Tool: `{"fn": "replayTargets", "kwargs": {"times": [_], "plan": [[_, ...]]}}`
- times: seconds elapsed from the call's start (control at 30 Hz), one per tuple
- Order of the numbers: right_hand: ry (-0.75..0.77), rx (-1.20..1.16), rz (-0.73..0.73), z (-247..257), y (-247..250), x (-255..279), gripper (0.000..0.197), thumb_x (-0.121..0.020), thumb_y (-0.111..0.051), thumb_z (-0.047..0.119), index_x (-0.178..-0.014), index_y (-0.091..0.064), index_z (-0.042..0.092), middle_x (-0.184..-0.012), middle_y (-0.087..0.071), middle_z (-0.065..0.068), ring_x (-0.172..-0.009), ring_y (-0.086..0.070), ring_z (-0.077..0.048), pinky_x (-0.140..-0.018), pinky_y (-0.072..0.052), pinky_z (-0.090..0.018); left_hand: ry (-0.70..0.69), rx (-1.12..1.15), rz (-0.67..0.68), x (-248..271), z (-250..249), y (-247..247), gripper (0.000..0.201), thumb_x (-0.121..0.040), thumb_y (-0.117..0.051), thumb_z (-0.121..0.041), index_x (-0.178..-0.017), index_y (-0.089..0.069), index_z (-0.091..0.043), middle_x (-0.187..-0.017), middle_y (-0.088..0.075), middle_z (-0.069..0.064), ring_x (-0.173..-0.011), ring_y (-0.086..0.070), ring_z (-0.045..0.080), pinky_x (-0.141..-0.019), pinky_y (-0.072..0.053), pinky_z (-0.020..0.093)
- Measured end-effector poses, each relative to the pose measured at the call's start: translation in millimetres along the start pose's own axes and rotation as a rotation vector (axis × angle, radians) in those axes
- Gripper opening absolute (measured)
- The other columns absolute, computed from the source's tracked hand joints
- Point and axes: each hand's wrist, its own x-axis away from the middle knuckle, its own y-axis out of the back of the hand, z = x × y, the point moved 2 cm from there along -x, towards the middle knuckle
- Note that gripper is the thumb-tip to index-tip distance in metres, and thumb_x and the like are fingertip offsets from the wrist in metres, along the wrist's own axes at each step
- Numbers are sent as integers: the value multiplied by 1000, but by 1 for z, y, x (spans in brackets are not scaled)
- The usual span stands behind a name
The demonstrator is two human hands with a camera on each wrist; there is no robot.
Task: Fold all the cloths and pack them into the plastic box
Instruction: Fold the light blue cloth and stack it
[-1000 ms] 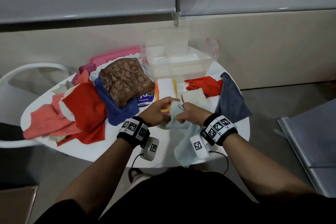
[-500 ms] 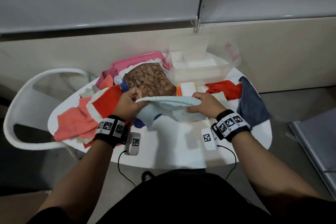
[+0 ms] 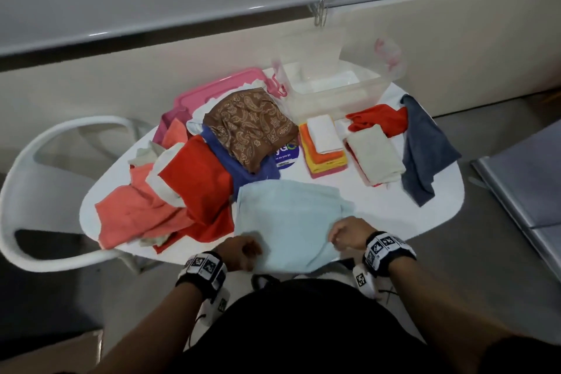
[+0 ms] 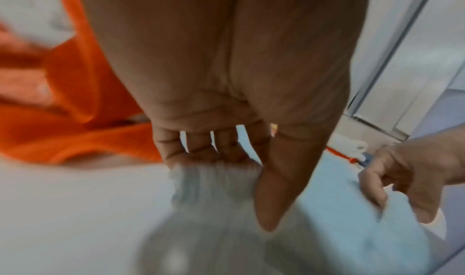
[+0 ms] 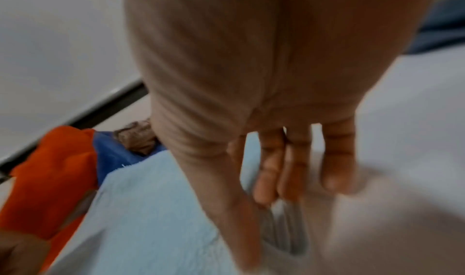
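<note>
**Cloth spread at the table's near edge**

The light blue cloth (image 3: 288,218) lay flat on the white table (image 3: 394,206), its near edge hanging over the rim toward us. Our left hand (image 3: 239,255) pinched its near left corner between thumb and curled fingers; our right hand (image 3: 349,234) pinched the near right corner likewise. The plastic box (image 3: 337,91) stood open at the far side, behind a folded stack (image 3: 324,146). Unfolded red (image 3: 194,185) and brown (image 3: 249,124) cloths were heaped to the left.

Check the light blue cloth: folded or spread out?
Spread. The light blue cloth lies open and flat on the white table, no fold visible; left hand and right hand grip its near corners.
</note>
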Motion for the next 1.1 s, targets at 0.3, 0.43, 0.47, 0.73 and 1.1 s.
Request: {"fn": "replayTargets", "kwargs": {"times": [0.3, 0.43, 0.47, 0.73, 1.1], "plan": [[-381, -612, -628, -26, -4, -4, 38, -82, -70, 34, -114, -58, 18, -107, -69, -7, -107, -62, -30, -95, -50, -39, -44, -54, -437, -38, -46, 48, 13, -87, -63, -24, -96, -67, -15, -95, -71, 5, -89, -64, 24, -82, -50, 33], [-365, -668, -678, -20, -4, -12, 40, -90, -65, 33, -125, -56, 16, -121, -65, -11, -117, -57, -32, -98, -42, -32, -180, -178, -422, -82, -116, 49, 26, -93, -48, -28, -101, -66, -12, -107, -65, 12, -102, -61, 30, -85, -47, 35], [-343, -655, -688, -16, 0, -15, 37, -90, -65, 34, -121, -60, 15, -121, -66, -11, -117, -58, -31, -97, -42, -31, -190, -179, -440, -91, -131, 48, 27, -92, -48, -31, -106, -66, -16, -112, -62, 12, -106, -58, 31, -90, -47, 38], [-413, -589, -552, -2, 2, -29, 37, -72, -69, 50, -65, -61, 14, -79, -69, -9, -86, -66, -33, -84, -55, -43, 33, -507, -338, -134, -155, 31, 56, -94, -52, -39, -144, -39, -19, -141, -39, 11, -129, -39, 32, -109, -28, 47], [-112, -771, -483, -14, 8, -24, 19, -77, -71, 9, -65, -58, 14, -55, -44, 1, -53, -40, -13, -51, -34, -23, -183, -74, -354, -103, -153, 25, 18, -79, -65, -22, -88, -50, -22, -87, -61, 3, -88, -59, 30, -77, -45, 33]]}}
